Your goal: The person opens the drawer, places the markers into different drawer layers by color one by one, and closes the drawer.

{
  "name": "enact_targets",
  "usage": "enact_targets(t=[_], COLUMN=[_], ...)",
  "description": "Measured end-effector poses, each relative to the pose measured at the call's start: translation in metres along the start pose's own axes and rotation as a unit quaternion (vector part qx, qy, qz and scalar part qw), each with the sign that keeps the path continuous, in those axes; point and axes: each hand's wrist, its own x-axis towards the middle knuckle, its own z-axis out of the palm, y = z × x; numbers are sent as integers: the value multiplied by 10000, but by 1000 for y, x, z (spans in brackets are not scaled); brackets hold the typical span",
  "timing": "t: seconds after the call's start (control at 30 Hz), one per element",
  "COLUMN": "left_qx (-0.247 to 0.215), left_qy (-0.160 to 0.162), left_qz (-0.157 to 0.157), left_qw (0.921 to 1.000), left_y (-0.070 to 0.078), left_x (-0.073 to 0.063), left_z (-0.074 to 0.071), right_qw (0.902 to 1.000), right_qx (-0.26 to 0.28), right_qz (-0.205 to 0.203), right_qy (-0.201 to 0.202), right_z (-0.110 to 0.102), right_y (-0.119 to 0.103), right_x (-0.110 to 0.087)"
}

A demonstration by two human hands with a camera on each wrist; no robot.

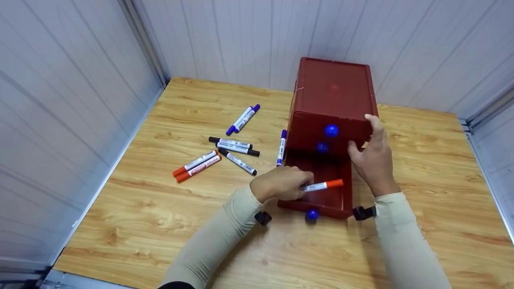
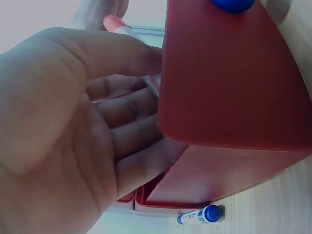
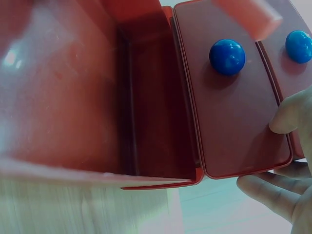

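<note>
A dark red drawer cabinet (image 1: 335, 90) with blue ball knobs stands at the back right, its bottom drawer (image 1: 333, 204) pulled out. Over that drawer my left hand (image 1: 283, 183) pinches a marker (image 1: 321, 186) with an orange-red cap; in the left wrist view the fingers reach behind the drawer front (image 2: 234, 83). At the cabinet's front right edge is my right hand (image 1: 374, 160). Its thumb touches a closed drawer's face beside the blue knob (image 3: 227, 57), and the other fingers extend along the side in the right wrist view.
Left of the cabinet on the wooden table (image 1: 132, 208) lie two blue markers (image 1: 243, 119), several black markers (image 1: 237, 150) and two red markers (image 1: 197, 165). One more blue marker (image 1: 282, 147) lies close along the cabinet's left side. White panel walls (image 1: 241, 40) stand behind and at both sides.
</note>
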Motion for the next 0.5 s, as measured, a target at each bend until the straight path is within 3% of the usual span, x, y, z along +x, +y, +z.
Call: enact_targets(t=[0.33,0.5], left_qx=[436,497], left_qy=[-471,-451], left_qz=[-71,187], left_qw=[9979,9976], left_y=[9,10], left_x=[6,8], left_z=[0,1], right_qw=[10000,10000], right_qx=[-7,-54], right_qz=[38,-7], right_qy=[-43,37], right_z=[1,1], right_y=[2,2], right_x=[-1,0])
